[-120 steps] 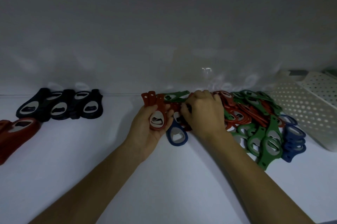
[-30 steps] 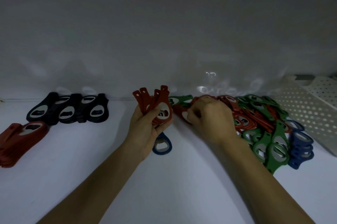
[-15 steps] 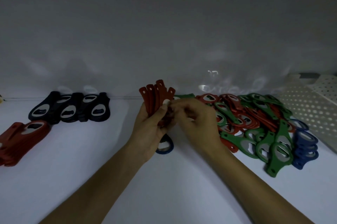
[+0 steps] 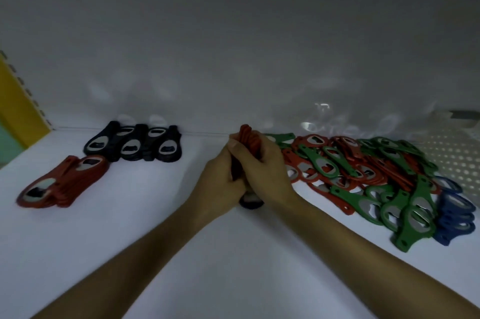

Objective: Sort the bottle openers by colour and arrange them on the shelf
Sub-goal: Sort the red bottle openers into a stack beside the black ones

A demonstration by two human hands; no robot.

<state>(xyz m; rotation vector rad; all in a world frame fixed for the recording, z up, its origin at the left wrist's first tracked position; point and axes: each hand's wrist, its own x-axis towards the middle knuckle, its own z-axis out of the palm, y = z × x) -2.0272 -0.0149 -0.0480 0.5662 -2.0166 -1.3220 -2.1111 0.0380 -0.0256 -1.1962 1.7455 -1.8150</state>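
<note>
Though the black row (image 4: pixel 137 147) & red stack (image 4: pixel 62 183) lie sorted at left of the shelf (image 4: pixel 104 214), left hand (image 4: pixel 220 181) & right hand (image 4: pixel 267 170) both clasp a bunch of red openers (image 4: pixel 248 136) mid-shelf, w/ the mixed red/green/blue pile (image 4: pixel 363 170) at right unsorted, so prob. over half left

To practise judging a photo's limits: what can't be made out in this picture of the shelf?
Head view:
1. Red openers: wrapped by the left hand and right hand; number hidden.
2. Blue opener: mostly covered by the hands.
3. White basket: cut off by the right edge; contents unseen.
4. Mixed pile: overlapping and dim; count unclear.
</note>
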